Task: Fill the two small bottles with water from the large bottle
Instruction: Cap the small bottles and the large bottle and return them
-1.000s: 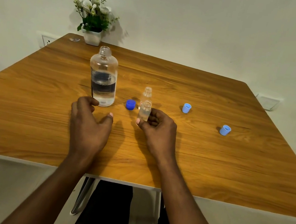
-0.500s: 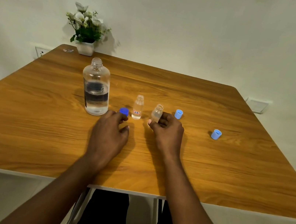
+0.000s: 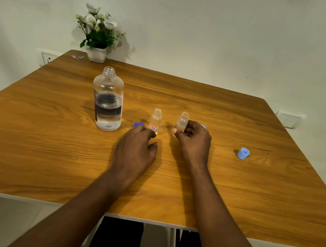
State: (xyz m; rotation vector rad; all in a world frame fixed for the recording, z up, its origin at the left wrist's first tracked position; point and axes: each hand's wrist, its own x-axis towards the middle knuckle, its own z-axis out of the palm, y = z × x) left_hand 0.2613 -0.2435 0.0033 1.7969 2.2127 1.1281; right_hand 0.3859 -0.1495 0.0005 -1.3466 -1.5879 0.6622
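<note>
The large clear bottle (image 3: 108, 101) stands uncapped on the wooden table (image 3: 254, 191), roughly half full of water. To its right stands a small clear bottle with a red label (image 3: 155, 120), uncapped. My right hand (image 3: 194, 141) grips a second small uncapped bottle (image 3: 182, 122) upright, a little right of the labelled one. My left hand (image 3: 135, 149) lies palm down with its fingertips over a dark blue cap (image 3: 138, 125); its thumb is off the cap, near the labelled bottle's base. Water levels in the small bottles are hard to read.
A light blue cap (image 3: 243, 153) lies open side up at the right of the table. Another light blue cap (image 3: 203, 126) peeks out behind my right hand. A white pot of flowers (image 3: 96, 53) stands at the far left corner by the wall.
My left hand moved right from beside the large bottle to the dark blue cap. My right hand carried its small bottle to the right, away from the labelled one.
</note>
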